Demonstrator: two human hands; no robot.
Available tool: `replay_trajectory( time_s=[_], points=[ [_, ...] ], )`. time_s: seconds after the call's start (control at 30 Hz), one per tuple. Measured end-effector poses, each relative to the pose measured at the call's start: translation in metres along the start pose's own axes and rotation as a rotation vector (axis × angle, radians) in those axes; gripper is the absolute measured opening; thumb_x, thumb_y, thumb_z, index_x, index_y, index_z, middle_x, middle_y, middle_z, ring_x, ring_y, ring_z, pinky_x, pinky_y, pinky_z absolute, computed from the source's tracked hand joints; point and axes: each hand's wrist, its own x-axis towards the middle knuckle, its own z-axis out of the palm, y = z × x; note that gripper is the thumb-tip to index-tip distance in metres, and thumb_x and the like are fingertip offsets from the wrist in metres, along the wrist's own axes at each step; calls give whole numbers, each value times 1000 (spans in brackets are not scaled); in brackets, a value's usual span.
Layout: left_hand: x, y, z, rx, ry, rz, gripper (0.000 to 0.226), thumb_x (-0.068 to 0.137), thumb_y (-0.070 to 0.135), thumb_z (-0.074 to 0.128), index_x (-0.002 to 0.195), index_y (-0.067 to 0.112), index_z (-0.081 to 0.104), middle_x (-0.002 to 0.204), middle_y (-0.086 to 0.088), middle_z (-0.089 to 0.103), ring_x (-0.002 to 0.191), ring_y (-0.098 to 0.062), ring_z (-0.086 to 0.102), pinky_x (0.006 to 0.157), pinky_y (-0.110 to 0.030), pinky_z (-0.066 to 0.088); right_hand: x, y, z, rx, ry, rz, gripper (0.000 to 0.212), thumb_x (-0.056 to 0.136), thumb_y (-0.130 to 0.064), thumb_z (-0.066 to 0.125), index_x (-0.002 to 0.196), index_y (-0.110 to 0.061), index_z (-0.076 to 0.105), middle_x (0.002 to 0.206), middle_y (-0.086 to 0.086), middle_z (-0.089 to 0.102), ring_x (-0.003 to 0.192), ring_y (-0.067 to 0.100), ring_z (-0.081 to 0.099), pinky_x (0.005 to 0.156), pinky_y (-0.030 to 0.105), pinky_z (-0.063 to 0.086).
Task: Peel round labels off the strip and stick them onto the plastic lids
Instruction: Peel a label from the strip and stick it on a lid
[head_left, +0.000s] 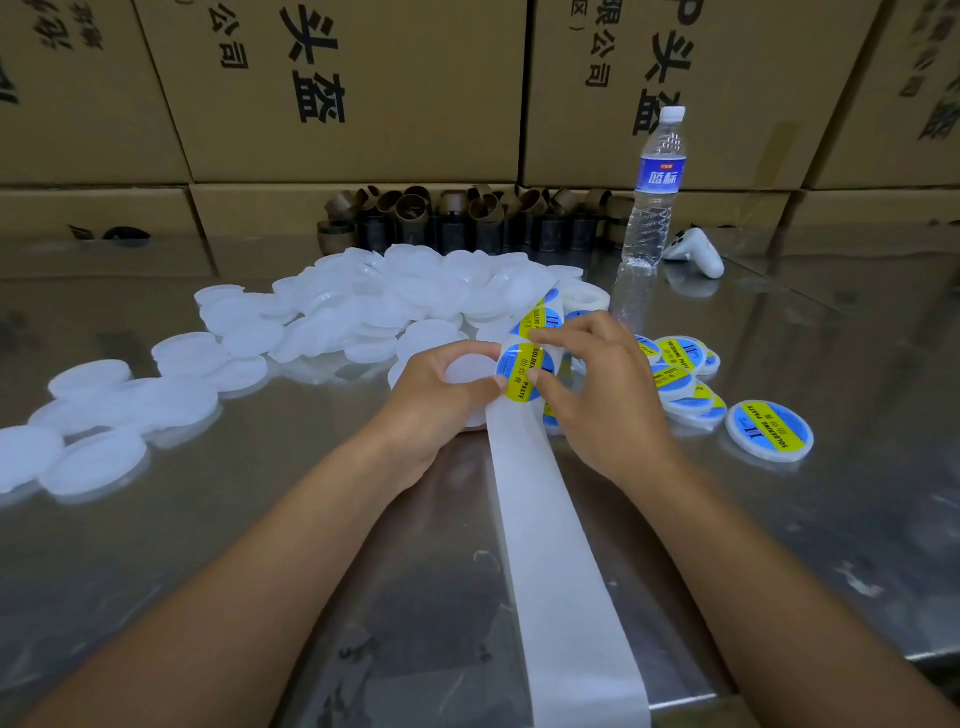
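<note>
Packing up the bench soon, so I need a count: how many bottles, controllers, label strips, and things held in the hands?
Water bottle: 1
White controller: 1
Label strip: 1
Plain lid, held in left hand: 1
Label, pinched by right hand: 1
Total: 5

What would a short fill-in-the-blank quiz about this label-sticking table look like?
The left hand holds a plain white ____.
The right hand pinches a round ____ on the strip.
The water bottle stands ____ on the table.
Labelled lids lie to the ____ of both hands.
Missing: lid; label; upright; right.
</note>
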Motion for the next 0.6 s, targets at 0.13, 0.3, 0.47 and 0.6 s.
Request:
replay_trajectory(
  time_s=[0.13, 0.3, 0.47, 0.6],
  points=[
    [0, 1, -1, -25, -21, -22, 17, 88, 5, 66, 94, 20, 68, 119, -20, 63, 93, -25, 64, 92, -46, 53, 0, 1, 0, -2, 8, -19, 32, 83, -14, 70, 114, -21, 68, 105, -3, 55, 108, 19, 49, 85, 18, 31],
    [0, 1, -2, -46, -29, -35, 17, 89, 5, 64, 96, 20, 67, 120, -19, 64, 97, -27, 64, 95, -48, 51, -1, 2, -1, 27, 10, -42, 31, 83, -14, 69, 113, -21, 68, 112, 1, 65, 108, 20, 51, 83, 14, 28],
    [0, 1, -2, -35, -40, -30, 18, 89, 5, 64, 92, 23, 68, 105, -13, 67, 90, -24, 65, 95, -47, 52, -2, 2, -1, 53, 16, -36, 30, 83, -13, 70, 112, -21, 69, 111, -4, 68, 106, 18, 53, 82, 15, 31],
    [0, 0, -2, -36, -46, -17, 19, 90, 4, 63, 90, 23, 68, 102, -12, 67, 88, -24, 65, 94, -46, 52, -2, 2, 0, 34, 14, -45, 29, 83, -14, 70, 111, -21, 69, 111, -4, 67, 107, 18, 51, 82, 15, 30]
  ],
)
